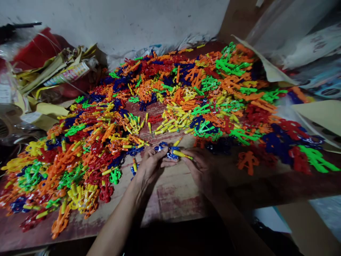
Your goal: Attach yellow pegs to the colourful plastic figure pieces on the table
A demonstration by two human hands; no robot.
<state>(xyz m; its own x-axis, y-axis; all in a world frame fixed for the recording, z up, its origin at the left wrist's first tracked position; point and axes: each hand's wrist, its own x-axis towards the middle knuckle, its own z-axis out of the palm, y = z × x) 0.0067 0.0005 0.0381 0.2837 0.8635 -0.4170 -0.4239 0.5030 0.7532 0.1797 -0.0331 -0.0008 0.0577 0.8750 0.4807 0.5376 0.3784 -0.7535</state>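
Between the thumb and fingers of my left hand (pixel 151 163) is a dark blue plastic piece (pixel 172 154) with an openwork shape. A yellow stick-like piece with a green end (pixel 182 154) lies against the blue piece, and the fingertips of my right hand (pixel 199 167) pinch it. Another yellow stick (pixel 177 142) stands out from the far side of the blue piece. Beyond my hands lies a cluster of loose yellow sticks (pixel 173 122). My fingers partly cover the blue piece, so its full form is hidden.
A worn red-brown table (pixel 176 206) carries a heap of mixed coloured plastic pieces (pixel 93 149) on the left and another heap (pixel 229 92) at the back right. Yellow paper and wrappers (pixel 61 71) and a red container (pixel 37 48) stand back left. Plastic bags (pixel 314 49) crowd the right.
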